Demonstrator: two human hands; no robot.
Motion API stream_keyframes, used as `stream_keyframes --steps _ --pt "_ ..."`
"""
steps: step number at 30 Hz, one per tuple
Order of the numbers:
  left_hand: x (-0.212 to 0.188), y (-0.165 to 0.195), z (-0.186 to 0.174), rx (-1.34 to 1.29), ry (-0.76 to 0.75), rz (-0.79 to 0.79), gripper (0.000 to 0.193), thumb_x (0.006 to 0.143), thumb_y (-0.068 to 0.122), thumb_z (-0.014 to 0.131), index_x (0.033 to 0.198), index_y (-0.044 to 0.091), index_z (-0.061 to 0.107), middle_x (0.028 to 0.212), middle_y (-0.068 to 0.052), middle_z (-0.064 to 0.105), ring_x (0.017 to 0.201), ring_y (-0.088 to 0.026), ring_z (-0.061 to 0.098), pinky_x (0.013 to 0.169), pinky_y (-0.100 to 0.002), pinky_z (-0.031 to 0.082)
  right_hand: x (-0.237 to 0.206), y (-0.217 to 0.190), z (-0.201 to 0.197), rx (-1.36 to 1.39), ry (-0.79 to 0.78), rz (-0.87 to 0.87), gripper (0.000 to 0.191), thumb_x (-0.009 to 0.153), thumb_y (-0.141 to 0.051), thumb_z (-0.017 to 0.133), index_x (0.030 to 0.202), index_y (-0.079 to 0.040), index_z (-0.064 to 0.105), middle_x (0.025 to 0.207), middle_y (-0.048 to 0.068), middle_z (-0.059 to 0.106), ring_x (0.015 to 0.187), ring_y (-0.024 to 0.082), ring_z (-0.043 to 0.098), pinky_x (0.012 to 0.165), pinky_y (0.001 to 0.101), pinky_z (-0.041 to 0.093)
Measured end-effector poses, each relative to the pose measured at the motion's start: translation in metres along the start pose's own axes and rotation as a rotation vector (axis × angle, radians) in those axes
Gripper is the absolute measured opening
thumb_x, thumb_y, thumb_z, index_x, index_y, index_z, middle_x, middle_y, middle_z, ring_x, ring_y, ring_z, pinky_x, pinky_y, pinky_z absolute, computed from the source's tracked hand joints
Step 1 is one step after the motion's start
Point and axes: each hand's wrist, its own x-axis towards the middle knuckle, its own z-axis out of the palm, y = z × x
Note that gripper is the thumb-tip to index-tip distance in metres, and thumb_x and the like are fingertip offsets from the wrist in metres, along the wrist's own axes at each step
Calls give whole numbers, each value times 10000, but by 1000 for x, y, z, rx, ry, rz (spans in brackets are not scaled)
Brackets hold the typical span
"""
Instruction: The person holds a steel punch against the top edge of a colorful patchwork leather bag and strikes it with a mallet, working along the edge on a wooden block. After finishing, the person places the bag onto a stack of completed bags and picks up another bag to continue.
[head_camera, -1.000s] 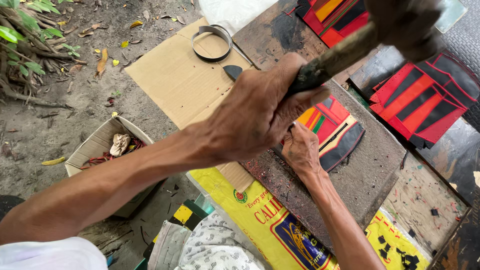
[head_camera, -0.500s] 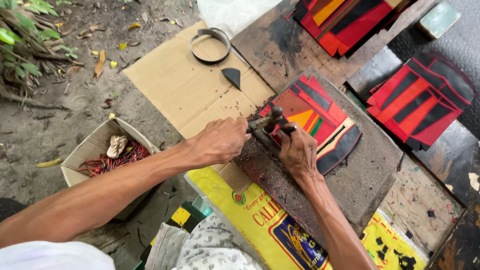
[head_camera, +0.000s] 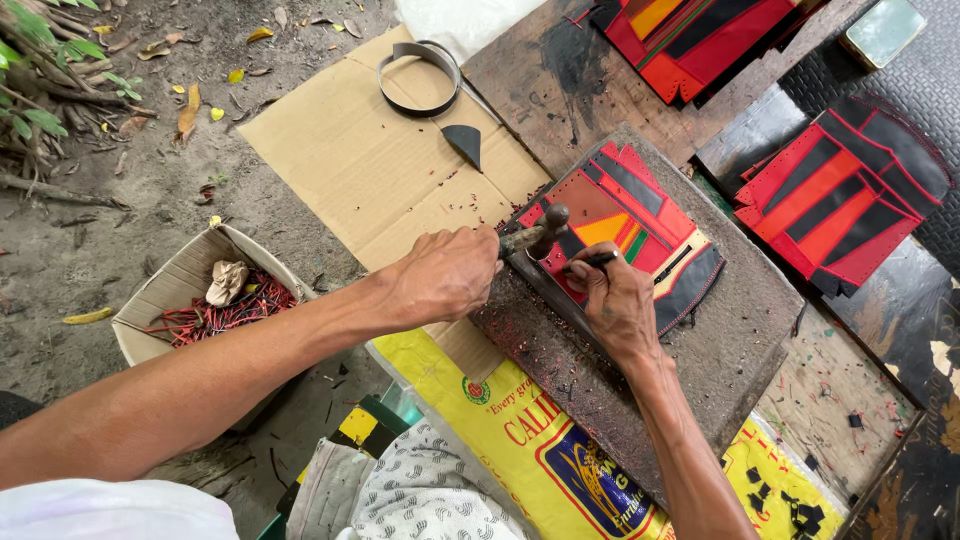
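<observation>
My left hand (head_camera: 448, 272) is closed around the handle of a small hammer (head_camera: 551, 222), whose head hovers low over a red, black and orange leather piece (head_camera: 640, 215). My right hand (head_camera: 615, 300) pinches a thin dark punch tool (head_camera: 592, 262) and holds its tip on the same piece, just right of the hammer head. The piece lies flat on a scarred wooden block (head_camera: 745, 335) dusted with red specks.
Stacks of similar red-and-black pieces lie at the right (head_camera: 850, 195) and top (head_camera: 690, 35). A cardboard sheet (head_camera: 370, 170) carries a black strap ring (head_camera: 418, 75) and a dark wedge (head_camera: 464, 143). A box of red scraps (head_camera: 215, 295) sits left; a yellow sack (head_camera: 520, 430) lies below.
The hammer was raised high near the camera a second ago, then swung down onto the punch. It now sits low beside the punch. My right hand stayed on the piece.
</observation>
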Motion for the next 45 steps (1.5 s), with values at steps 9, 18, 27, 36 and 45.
stream_keyframes --steps 9,18,27,36,45 --pt "-3 3 -3 -13 32 18 320 955 280 611 1018 -25 538 854 -277 670 779 -508 675 674 -607 507 1 1 2 -36 9 -43 83 1048 -6 536 1024 27 608 869 95 751 839 137 755 768 280 643" --pt "1 30 -56 -79 -74 -22 311 1010 301 568 982 -8 552 660 -155 652 551 -340 648 511 -505 496 4 4 5 -148 27 -145 37 1000 -31 609 1006 -8 637 809 126 739 756 183 751 678 322 587" --pt "-9 77 -86 -280 271 289 319 1052 281 564 978 -29 539 506 -84 524 388 -221 549 371 -428 409 0 -4 5 -217 52 -215 75 989 -91 682 999 -21 658 782 186 662 677 298 675 642 393 512" --pt "-12 79 -72 -368 388 418 319 1077 242 567 976 -53 502 578 -155 560 428 -292 576 393 -452 413 1 3 9 -300 48 -200 139 1018 -122 679 994 -5 608 818 208 640 748 376 660 676 433 502" --pt "-16 79 -81 -281 202 257 244 1045 249 553 1108 18 506 542 -146 582 399 -312 595 361 -451 401 -3 4 8 -276 70 -206 101 964 -94 673 1011 -13 636 832 194 659 768 375 682 664 437 512"
